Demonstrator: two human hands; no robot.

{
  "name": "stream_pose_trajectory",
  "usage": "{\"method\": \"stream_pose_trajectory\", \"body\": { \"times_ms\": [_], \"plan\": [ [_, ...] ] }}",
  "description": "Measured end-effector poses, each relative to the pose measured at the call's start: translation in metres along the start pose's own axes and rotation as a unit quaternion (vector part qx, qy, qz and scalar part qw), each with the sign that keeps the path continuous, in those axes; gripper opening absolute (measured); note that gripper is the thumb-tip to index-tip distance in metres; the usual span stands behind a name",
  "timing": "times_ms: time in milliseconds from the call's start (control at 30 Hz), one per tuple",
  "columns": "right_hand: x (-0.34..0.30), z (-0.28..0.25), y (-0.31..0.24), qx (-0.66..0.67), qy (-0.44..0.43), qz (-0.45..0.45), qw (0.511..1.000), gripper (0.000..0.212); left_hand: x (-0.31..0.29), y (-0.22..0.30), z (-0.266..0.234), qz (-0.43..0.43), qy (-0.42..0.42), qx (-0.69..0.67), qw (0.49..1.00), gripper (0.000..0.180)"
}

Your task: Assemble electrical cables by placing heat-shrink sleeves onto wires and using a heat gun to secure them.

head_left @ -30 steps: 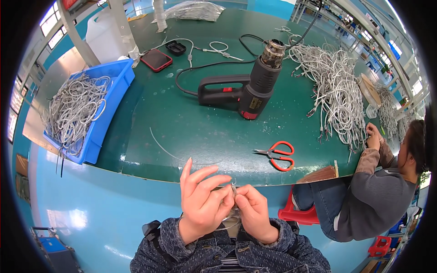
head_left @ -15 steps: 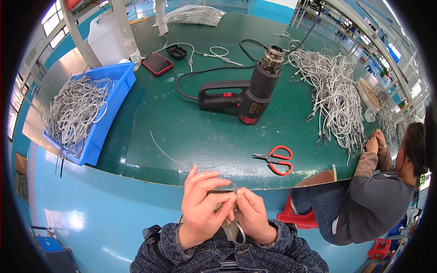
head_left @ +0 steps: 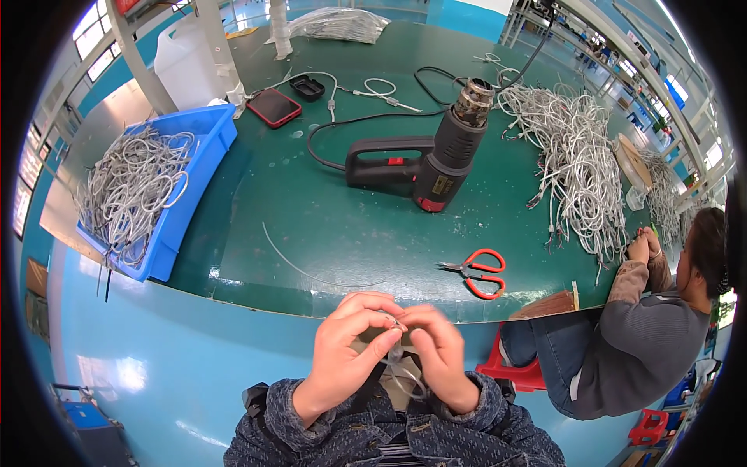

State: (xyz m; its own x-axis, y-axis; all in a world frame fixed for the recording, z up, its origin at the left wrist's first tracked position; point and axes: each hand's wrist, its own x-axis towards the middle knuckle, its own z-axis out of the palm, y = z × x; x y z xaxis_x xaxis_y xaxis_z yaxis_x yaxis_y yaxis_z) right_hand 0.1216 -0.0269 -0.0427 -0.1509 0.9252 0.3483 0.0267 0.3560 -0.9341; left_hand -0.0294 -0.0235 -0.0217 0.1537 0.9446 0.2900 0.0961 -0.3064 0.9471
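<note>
In front of the table's near edge, my two hands meet over a thin grey-white cable (head_left: 408, 383). Its lower part hangs in a loop between my wrists. Thumb and fingers of my left hand (head_left: 348, 344) pinch the cable's end, where small wire tips show. My right hand (head_left: 441, 348) has its fingers curled at that same end, touching the left fingertips; they are slightly blurred and partly hide the grip. Just beyond the hands, a thin clear strand (head_left: 299, 272) lies curved on the table. Red-handled scissors (head_left: 476, 272) lie to the right, blades pointing left.
A black heat gun (head_left: 445, 167) stands mid-table, nozzle up, its cord running back. At left is a blue bin (head_left: 191, 187) of cables; at right, a heap of cables (head_left: 572, 156). A phone (head_left: 274, 107) lies at the back left. A co-worker (head_left: 646, 335) sits at right.
My left fingers have folded down from spread to closed around the cable end. My right fingers have moved up and over toward the tip. The view has shifted slightly.
</note>
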Motion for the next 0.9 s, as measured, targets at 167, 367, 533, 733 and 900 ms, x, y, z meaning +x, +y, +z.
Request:
{"method": "stream_pose_trajectory", "body": {
  "times_ms": [167, 367, 533, 733, 900],
  "plan": [
    [0.014, -0.012, -0.007, -0.209, 0.009, -0.166, 0.964, 0.018, -0.005, 0.0, 0.003, -0.036, 0.009, 0.007, 0.999, 0.007],
    [0.025, -0.012, -0.01, -0.277, -0.02, -0.251, 0.927, 0.017, -0.007, 0.011, 0.003, -0.05, -0.031, 0.042, 0.997, 0.007],
    [0.037, -0.025, -0.01, -0.264, -0.09, -0.305, 0.91, 0.018, -0.012, 0.005, 0.002, -0.179, -0.066, -0.215, 0.958, 0.008],
    [0.04, -0.022, -0.013, -0.278, -0.067, -0.31, 0.906, 0.015, -0.01, 0.002, 0.004, -0.226, -0.068, -0.323, 0.916, 0.007],
    [0.037, -0.02, -0.012, -0.29, -0.025, -0.274, 0.917, 0.012, -0.012, 0.0, 0.008, -0.205, -0.043, -0.364, 0.907, 0.011]
  ]
}}
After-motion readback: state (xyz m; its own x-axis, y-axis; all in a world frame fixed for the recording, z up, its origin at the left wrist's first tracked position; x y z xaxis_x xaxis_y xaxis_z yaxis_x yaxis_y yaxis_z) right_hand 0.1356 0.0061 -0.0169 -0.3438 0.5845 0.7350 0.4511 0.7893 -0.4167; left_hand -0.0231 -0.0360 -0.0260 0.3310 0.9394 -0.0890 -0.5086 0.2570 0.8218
